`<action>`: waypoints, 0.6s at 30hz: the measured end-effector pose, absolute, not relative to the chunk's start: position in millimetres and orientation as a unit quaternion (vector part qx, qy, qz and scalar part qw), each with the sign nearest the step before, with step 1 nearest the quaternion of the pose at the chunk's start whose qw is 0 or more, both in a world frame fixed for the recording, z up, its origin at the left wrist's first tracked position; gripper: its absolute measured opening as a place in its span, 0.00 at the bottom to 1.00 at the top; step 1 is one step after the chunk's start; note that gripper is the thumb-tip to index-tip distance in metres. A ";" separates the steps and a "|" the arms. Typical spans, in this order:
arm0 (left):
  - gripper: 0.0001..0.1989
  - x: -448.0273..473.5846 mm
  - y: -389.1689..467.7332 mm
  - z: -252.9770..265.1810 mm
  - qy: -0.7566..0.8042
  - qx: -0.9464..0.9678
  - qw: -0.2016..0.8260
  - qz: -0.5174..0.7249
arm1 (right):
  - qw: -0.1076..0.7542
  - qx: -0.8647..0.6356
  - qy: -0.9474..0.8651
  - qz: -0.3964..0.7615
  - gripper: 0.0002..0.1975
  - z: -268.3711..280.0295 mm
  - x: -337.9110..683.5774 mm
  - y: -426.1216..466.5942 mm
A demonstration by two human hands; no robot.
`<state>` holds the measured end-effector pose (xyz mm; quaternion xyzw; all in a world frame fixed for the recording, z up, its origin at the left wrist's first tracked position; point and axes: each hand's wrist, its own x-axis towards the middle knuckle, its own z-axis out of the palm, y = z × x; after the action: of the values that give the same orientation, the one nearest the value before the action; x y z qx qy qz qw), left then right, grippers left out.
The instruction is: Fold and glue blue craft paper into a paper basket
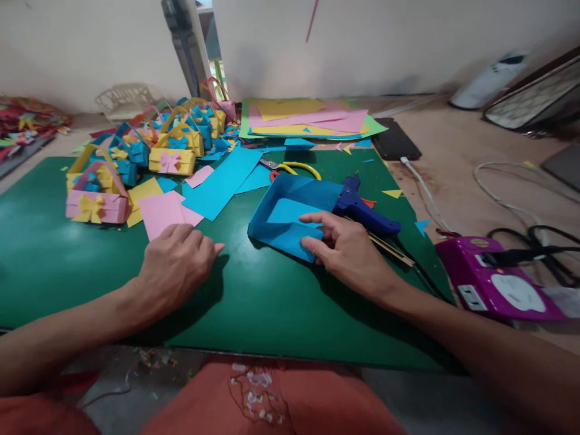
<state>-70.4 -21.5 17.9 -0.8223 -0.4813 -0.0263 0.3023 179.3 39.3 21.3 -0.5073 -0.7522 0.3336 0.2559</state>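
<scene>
From here the left hand [176, 261] curls inward over the green board [272, 314], and the right hand [348, 249], thumb and forefinger parted, meets the blue paper box [280, 234] at its left, whether pinching I can't quite tell, the glue gun [369, 214] just beyond.

No readable text, brand, number or sign noted. Round sticker [479, 242] on purple power strip [473, 272] possibly bears print, but it is too small and blurred to make out.
</scene>
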 end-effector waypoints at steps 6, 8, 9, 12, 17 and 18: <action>0.12 -28.2 -30.1 27.9 -0.273 -0.921 0.222 -0.167 | 0.185 -0.489 -0.761 0.383 0.20 22.7 177.8 36.4; 0.14 -17.7 -28.8 20.8 -0.255 -0.928 0.210 -0.171 | 0.152 -0.482 -0.773 0.382 0.21 23.2 178.8 36.7; 0.15 -14.4 -27.5 16.5 -0.255 -0.928 0.205 -0.175 | 0.138 -0.480 -0.782 0.374 0.21 23.3 179.5 36.9; 0.17 -11.0 -23.2 5.1 -0.273 -0.928 0.176 -0.181 | 0.124 -0.468 -0.814 0.321 0.20 22.9 181.9 37.1; 0.19 -14.7 -19.3 -2.5 -0.279 -0.933 0.125 -0.187 | 0.124 -0.456 -0.838 0.273 0.18 20.2 184.4 36.0; 0.19 -15.2 -18.8 -2.6 -0.278 -0.935 0.117 -0.187 | 0.124 -0.459 -0.838 0.269 0.18 19.9 184.5 35.9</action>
<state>-15.2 -18.8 -2.6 -0.9349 -0.2781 -0.1872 0.1166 184.5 35.9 19.9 -0.4586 -0.8377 0.2693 0.1241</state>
